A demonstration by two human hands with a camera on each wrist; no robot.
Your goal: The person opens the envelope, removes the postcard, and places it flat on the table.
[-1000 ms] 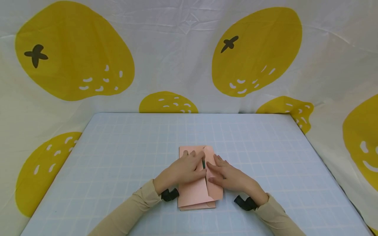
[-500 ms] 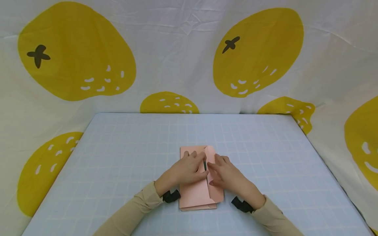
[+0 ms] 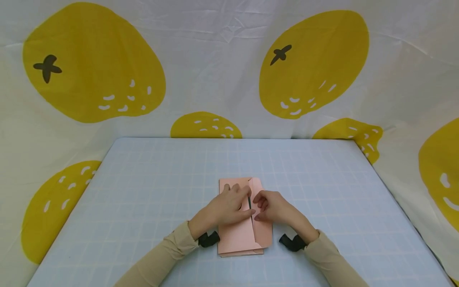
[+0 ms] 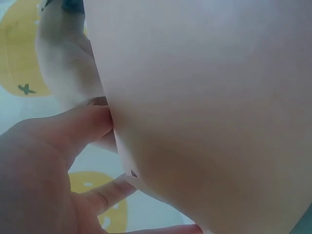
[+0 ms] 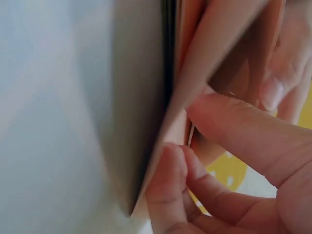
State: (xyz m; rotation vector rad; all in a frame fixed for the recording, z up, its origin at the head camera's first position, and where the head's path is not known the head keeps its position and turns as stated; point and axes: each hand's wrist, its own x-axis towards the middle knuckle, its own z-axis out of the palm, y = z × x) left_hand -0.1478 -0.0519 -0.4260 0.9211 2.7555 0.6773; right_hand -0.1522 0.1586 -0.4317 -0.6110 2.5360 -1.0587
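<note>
A pale pink envelope point(image 3: 234, 239) lies crosswise over others near the table's front, its flap point(image 3: 264, 238) folded out to the right. My left hand point(image 3: 229, 205) lies over it and grips the edge of its mouth with thumb and bent fingers. A dark slit shows between that edge and the flap. In the left wrist view the envelope's broad face point(image 4: 209, 97) bulges beside the fingertips. My right hand point(image 3: 275, 206) curves over the flap, thumb and index tips apart. In the right wrist view both tips touch the flap's point(image 5: 214, 48) inner side.
More pink envelopes point(image 3: 241, 253) lie stacked underneath. The table point(image 3: 172, 179) has a light blue cover with pale grid lines. Behind and at both sides hangs a white cloth point(image 3: 211, 59) with yellow lemon shapes. A black band point(image 3: 208, 239) sits on my left wrist.
My right hand's fingers have gone from straight on the flap to curled, and that hand has moved slightly left. The left hand keeps nearly the same place on the envelope.
</note>
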